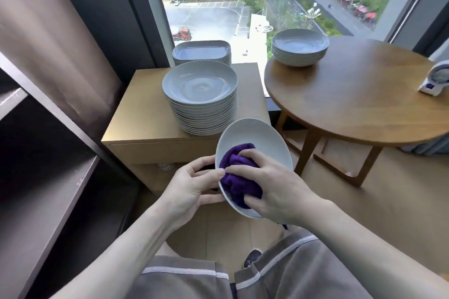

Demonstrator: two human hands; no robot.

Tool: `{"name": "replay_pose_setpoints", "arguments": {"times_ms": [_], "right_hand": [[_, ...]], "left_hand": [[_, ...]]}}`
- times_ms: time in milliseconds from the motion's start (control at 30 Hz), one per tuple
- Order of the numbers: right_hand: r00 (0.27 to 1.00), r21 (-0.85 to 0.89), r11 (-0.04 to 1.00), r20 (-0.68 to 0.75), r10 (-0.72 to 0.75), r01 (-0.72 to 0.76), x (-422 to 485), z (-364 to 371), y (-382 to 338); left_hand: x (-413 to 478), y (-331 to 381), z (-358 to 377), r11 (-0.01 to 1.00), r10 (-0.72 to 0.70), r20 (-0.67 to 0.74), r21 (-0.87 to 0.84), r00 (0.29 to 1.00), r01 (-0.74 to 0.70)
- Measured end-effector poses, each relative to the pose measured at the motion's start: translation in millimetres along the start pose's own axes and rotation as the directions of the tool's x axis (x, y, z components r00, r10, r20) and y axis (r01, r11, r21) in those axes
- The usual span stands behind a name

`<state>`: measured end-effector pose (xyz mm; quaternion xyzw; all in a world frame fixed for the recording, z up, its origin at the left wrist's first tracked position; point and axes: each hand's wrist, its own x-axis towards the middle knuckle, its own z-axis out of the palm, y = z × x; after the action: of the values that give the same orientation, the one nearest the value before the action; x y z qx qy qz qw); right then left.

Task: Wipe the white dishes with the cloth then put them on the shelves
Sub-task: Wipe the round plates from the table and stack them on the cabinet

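My left hand point(192, 187) grips the left rim of a white deep plate point(257, 136), which is tilted toward me in mid-air. Inside it, my right hand point(274, 187) clutches a bunched purple cloth point(237, 165) pressed against the plate's inner surface. A tall stack of round white plates point(199, 94) stands on a low wooden cabinet point(136, 114), with a shorter stack of squarish white plates point(201, 52) behind it. Another small stack of white bowls point(300, 47) sits on the round wooden table point(352, 102). Dark shelves point(48, 177) run along the left.
A small white device point(436, 80) stands at the round table's right edge. A large window fills the wall behind the cabinet and table. A brown curtain point(60, 39) hangs at the left above the shelves. My knees in grey shorts are below.
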<state>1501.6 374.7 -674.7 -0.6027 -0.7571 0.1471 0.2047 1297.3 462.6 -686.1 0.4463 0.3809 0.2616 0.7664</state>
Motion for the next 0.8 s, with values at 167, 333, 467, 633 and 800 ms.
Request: {"name": "replay_pose_setpoints", "arguments": {"times_ms": [167, 333, 467, 633, 800], "right_hand": [[0.984, 0.002, 0.997, -0.162, 0.072, -0.073, 3.7, -0.9, 2.4], [0.942, -0.068, 0.966, -0.248, 0.227, -0.25, 5.6, -3.4, 15.1], [0.924, -0.094, 0.937, -0.229, 0.307, -0.335, 5.4, -2.6, 20.0], [0.901, -0.108, 0.899, -0.147, 0.409, -0.425, 4.7, -2.2, 26.1], [0.93, -0.136, 0.922, 0.006, 0.367, -0.362, 1.1, 6.3, 17.7]], "left_hand": [[-0.8, -2.6, 2.4, 0.998, -0.006, 0.048, 0.067, 0.999, 0.003], [0.2, -4.2, 1.9, 0.994, 0.014, 0.04, 0.107, 0.999, -0.018], [1.8, -2.0, -3.0, 0.993, 0.038, -0.002, 0.112, 0.999, -0.038], [2.5, 6.7, -11.2, 0.993, 0.073, -0.032, 0.091, 0.997, -0.07], [5.7, 17.0, -20.8, 0.993, 0.106, -0.081, 0.054, 0.991, -0.102]]}}
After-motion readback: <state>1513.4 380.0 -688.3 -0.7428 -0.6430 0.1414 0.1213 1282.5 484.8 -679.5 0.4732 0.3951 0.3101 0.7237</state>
